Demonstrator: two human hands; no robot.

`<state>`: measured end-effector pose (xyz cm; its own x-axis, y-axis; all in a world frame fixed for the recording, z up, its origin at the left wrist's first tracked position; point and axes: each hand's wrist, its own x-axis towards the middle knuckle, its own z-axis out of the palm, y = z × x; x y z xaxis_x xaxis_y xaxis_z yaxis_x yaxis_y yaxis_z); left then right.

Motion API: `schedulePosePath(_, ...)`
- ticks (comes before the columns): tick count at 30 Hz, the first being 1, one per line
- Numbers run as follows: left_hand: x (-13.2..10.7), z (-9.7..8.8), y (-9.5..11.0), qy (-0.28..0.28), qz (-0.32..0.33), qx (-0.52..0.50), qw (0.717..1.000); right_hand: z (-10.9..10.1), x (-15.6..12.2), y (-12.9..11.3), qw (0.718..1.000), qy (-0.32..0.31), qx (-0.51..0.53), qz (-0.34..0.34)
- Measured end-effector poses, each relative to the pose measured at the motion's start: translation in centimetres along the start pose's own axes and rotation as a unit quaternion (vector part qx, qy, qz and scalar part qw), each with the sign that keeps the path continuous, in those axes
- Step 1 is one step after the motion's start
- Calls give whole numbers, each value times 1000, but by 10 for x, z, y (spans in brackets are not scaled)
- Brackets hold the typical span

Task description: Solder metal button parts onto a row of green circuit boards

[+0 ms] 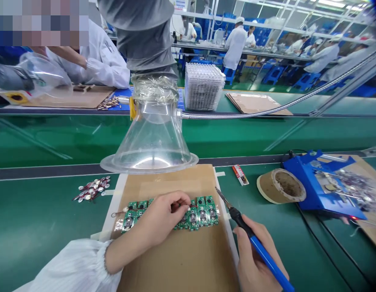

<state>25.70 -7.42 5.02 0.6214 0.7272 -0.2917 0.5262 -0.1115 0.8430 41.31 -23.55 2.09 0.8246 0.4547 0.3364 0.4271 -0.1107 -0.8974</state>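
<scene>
My left hand (pixel 165 213) is closed in a pinch over a row of green circuit boards (pixel 203 215), with a thin red wire (pixel 193 206) at its fingertips. The wire's far end is hidden by the fingers, and the hand covers the middle boards. My right hand (pixel 257 253) grips a soldering iron (pixel 251 235) with a blue handle. Its metal tip points up and left, just right of the boards and apart from them. The boards lie side by side on a brown cardboard sheet (pixel 178 259). One round silver part (pixel 125 209) rests at the row's left end.
A pile of small round parts with red wires (pixel 92 189) lies left. A clear fume hood (pixel 151 146) hangs above the cardboard. To the right stand a cardboard-coloured round tub (pixel 279 186) and a blue stand (pixel 324 190) with cables. Co-workers (pixel 235 44) are beyond the bench.
</scene>
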Motion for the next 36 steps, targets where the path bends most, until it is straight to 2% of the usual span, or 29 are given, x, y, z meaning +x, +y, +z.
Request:
schedulePosePath(5, 1, -2, 8, -17, -55, -43, 997, -1, -1, 0, 1000, 0, 18, 21)
schedulePosePath(10, 3, -2, 12, -12, -52, -38, 998, -1, -1, 0, 999, 0, 23, 23)
schedulePosePath(16, 8, 9, 4, 20, 48, 34, 998, -3, 0, 2, 999, -1, 24, 25)
schedulePosePath(21, 17, 23, 3, 61, 138, 87, 985, -6, 0, 7, 1000, 7, 15, 17)
schedulePosePath(23, 21, 27, 3, 76, 152, 103, 980, -8, 0, 9, 999, 4, 18, 29)
schedulePosePath(27, 26, 31, 2, 77, 125, 110, 983, -11, -3, 10, 998, -3, 2, 55)
schedulePosePath(36, 28, 33, 7, 78, 99, 107, 986, -8, -4, 10, 998, -7, 36, 46)
